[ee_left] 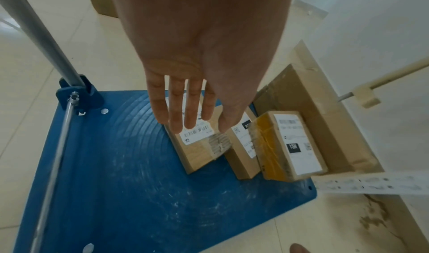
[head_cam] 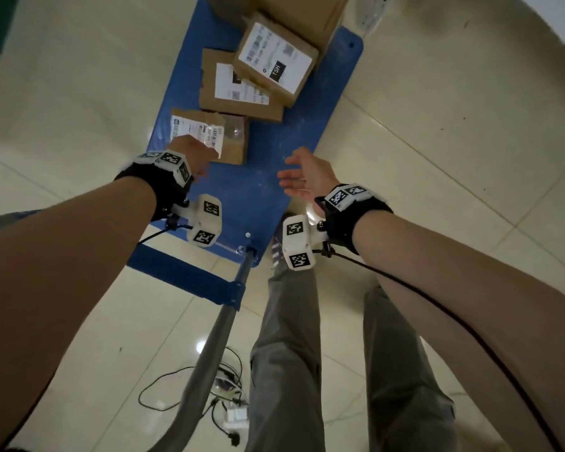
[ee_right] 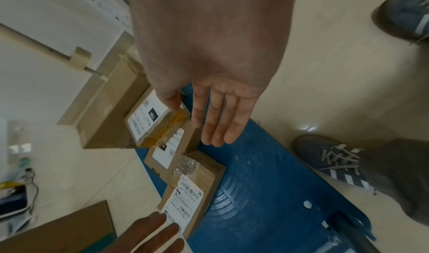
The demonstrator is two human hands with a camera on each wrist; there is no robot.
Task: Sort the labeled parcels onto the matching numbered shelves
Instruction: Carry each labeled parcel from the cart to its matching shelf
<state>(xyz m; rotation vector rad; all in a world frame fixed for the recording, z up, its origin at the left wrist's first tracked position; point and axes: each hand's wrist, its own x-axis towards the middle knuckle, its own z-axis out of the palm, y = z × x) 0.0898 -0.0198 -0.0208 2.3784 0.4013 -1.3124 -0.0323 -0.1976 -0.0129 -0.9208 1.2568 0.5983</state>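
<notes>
Three labelled cardboard parcels lie in a row on the blue cart deck (head_cam: 268, 190). The nearest parcel (head_cam: 232, 138) (ee_left: 199, 156) (ee_right: 204, 176) carries a white barcode label. Beyond it lie a middle parcel (head_cam: 238, 93) (ee_left: 241, 157) and, resting partly on that one, a parcel marked 15H (head_cam: 276, 63) (ee_left: 294, 146) (ee_right: 148, 123). My left hand (head_cam: 206, 158) (ee_left: 190, 126) hovers over the nearest parcel's near end with straight, spread fingers; contact is unclear. My right hand (head_cam: 291, 177) (ee_right: 209, 128) is open, palm inward, above the bare deck to the right of the parcels.
A large cardboard box (head_cam: 300, 11) fills the cart's far end. The grey cart handle (head_cam: 209, 337) rises at the near end. Cables and a white adapter (head_cam: 235, 415) lie on the tiled floor beside my legs. A white perforated shelf upright (ee_left: 371, 183) stands by the cart's far corner.
</notes>
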